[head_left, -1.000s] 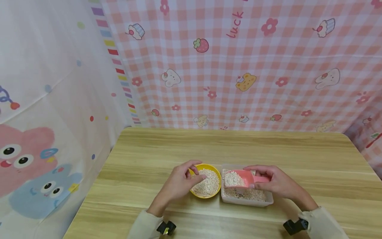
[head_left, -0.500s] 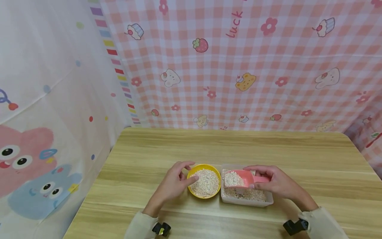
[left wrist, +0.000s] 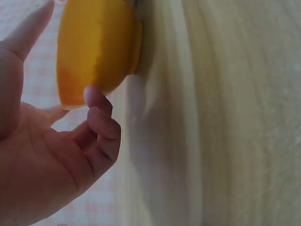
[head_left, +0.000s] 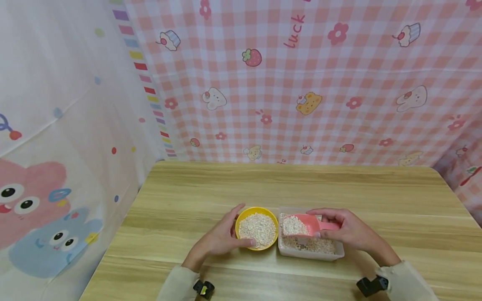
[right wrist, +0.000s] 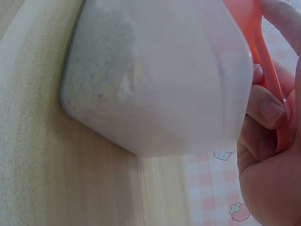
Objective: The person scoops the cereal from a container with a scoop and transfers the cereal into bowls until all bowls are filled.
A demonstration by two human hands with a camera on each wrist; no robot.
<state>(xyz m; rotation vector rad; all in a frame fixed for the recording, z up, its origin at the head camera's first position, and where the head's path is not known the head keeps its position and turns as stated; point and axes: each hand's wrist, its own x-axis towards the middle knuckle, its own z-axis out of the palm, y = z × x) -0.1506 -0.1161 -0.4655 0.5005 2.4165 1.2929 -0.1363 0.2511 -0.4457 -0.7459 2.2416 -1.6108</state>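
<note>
My right hand (head_left: 348, 228) grips the handle of a pink scoop (head_left: 313, 223) heaped with pale flakes that look like oats. The scoop is over a translucent plastic box (head_left: 311, 253), which holds more flakes. In the right wrist view, fingers (right wrist: 265, 113) curl round the scoop handle (right wrist: 270, 70) beside the box wall (right wrist: 164, 84). My left hand (head_left: 222, 234) is spread at the left side of a yellow bowl (head_left: 257, 249) filled with flakes, its thumb over the near rim. The left wrist view has loosely bent fingertips (left wrist: 96, 96) against or close to the bowl (left wrist: 94, 47).
Bowl and box stand side by side on a wooden table (head_left: 301, 184). A pink checked curtain (head_left: 282, 83) hangs behind the table, and a white printed curtain (head_left: 75, 104) hangs at the left. Both wrists wear black camera mounts (head_left: 372, 286).
My left hand drew back leftward from over the bowl, then its thumb came down toward the near rim and its fingers spread round the left side. The right hand and scoop stayed still.
</note>
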